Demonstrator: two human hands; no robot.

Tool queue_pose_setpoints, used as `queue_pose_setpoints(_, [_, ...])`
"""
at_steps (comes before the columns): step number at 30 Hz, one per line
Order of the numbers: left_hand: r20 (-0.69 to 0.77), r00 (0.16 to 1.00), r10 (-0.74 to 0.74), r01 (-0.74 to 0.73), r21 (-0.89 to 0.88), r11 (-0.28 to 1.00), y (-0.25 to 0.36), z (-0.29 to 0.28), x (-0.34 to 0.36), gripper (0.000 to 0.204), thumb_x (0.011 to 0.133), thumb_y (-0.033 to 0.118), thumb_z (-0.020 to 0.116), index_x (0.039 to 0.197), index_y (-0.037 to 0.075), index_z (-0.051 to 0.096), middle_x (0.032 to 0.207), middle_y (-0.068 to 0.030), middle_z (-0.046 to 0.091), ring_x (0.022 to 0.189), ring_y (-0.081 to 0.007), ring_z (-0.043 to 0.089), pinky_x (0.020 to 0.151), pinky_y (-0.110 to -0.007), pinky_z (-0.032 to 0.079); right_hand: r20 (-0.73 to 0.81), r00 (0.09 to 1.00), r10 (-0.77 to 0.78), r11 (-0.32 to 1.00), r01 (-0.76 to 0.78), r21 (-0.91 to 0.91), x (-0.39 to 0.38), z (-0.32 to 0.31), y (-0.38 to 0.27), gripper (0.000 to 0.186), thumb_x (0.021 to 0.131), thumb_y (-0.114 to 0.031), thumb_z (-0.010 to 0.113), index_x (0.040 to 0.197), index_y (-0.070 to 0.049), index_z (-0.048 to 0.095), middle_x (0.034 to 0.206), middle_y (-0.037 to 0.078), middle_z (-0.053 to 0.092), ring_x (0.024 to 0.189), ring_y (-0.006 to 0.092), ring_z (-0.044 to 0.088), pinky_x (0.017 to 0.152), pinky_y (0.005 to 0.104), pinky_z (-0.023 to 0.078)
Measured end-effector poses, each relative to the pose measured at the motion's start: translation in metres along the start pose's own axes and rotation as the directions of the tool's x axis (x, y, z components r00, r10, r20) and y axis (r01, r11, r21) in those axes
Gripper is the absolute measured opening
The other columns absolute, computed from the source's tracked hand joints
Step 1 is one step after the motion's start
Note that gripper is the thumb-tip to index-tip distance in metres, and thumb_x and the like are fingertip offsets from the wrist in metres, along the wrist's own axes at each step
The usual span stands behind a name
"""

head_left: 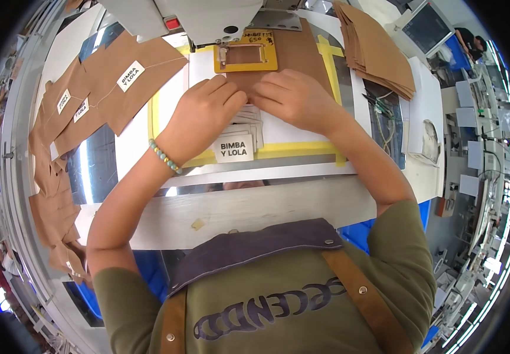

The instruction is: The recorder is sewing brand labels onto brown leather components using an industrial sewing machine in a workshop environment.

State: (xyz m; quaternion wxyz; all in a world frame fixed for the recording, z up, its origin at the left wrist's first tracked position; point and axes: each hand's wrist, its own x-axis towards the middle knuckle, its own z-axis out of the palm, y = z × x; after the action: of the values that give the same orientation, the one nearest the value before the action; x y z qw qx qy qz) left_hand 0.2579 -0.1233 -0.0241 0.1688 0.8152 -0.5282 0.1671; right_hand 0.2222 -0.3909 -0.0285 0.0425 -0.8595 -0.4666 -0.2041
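Observation:
My left hand (210, 109) and my right hand (299, 101) meet at the near edge of a brown flat piece (311, 65). Fingers on both hands are curled and pinched close together; whatever lies between the fingertips is hidden. Just beyond them, a yellow template frame (246, 66) with a rectangular window rests on the brown piece, under the head of a sewing machine (202, 20). Below my fingers lies a small stack of white printed labels (234, 148), partly covered by the left hand.
Brown pieces with white labels (131, 76), joined by thread, spread over the left side. A stack of plain brown pieces (373, 50) sits at the far right. Nearby are scissors (379, 103), a white box (425, 118) and a screen (425, 28). Yellow tape (290, 148) borders the work area.

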Motion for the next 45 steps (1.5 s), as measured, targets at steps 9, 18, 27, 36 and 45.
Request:
queue_pose_setpoints(9, [-0.040, 0.998, 0.037, -0.028, 0.218, 0.976, -0.038, -0.009, -0.038, 0.015, 0.082, 0.007, 0.071, 0.095, 0.008, 0.064, 0.099, -0.0043, 0.064, 0.099, -0.0233, 0.065, 0.088, -0.037, 0.057, 0.186, 0.827, 0.530, 0.848, -0.521, -0.101, -0.056, -0.028, -0.026, 0.048, 0.109, -0.036, 0.065, 0.143, -0.002, 0.068, 0.160, 0.009, 0.060, 0.151, 0.0312, 0.051, 0.126, 0.0601, 0.034])
queue_pose_setpoints(18, [0.046, 0.983, -0.175, 0.165, 0.173, 0.971, -0.019, -0.011, -0.059, 0.041, 0.091, 0.005, 0.070, 0.132, 0.003, 0.073, 0.143, -0.0094, 0.070, 0.136, -0.0330, 0.063, 0.110, -0.045, 0.054, 0.156, 0.794, 0.588, 0.804, -0.595, -0.004, -0.060, -0.023, -0.027, 0.061, 0.113, -0.041, 0.058, 0.159, -0.001, 0.054, 0.173, 0.009, 0.045, 0.163, 0.0355, 0.034, 0.130, 0.0641, 0.027])
queue_pose_setpoints(27, [0.107, 0.952, -0.287, 0.293, -0.046, 0.955, -0.003, -0.016, -0.076, 0.049, 0.100, 0.009, 0.072, 0.148, 0.008, 0.066, 0.162, -0.0034, 0.062, 0.149, -0.0358, 0.054, 0.121, -0.047, 0.046, 0.219, 0.805, 0.551, 0.816, -0.574, 0.059, -0.069, -0.025, -0.039, 0.064, 0.113, -0.045, 0.056, 0.159, -0.001, 0.053, 0.176, 0.009, 0.042, 0.165, 0.0369, 0.031, 0.132, 0.0638, 0.022])
queue_pose_setpoints(36, [0.081, 0.946, -0.315, 0.322, -0.097, 0.942, -0.001, -0.017, -0.075, 0.051, 0.099, 0.009, 0.073, 0.150, 0.009, 0.065, 0.161, -0.0042, 0.062, 0.152, -0.0358, 0.052, 0.123, -0.048, 0.045, 0.236, 0.806, 0.543, 0.823, -0.567, 0.043, -0.069, -0.023, -0.036, 0.066, 0.112, -0.047, 0.057, 0.161, -0.003, 0.052, 0.176, 0.006, 0.042, 0.164, 0.0348, 0.034, 0.132, 0.0640, 0.022])
queue_pose_setpoints(45, [0.107, 0.943, -0.316, 0.327, -0.095, 0.940, -0.003, -0.016, -0.077, 0.050, 0.100, 0.011, 0.073, 0.150, 0.009, 0.065, 0.159, -0.0038, 0.064, 0.152, -0.0363, 0.052, 0.123, -0.049, 0.044, 0.212, 0.804, 0.556, 0.814, -0.578, 0.056, -0.067, -0.022, -0.035, 0.067, 0.111, -0.047, 0.060, 0.160, -0.002, 0.053, 0.175, 0.006, 0.044, 0.163, 0.0346, 0.035, 0.133, 0.0626, 0.022])
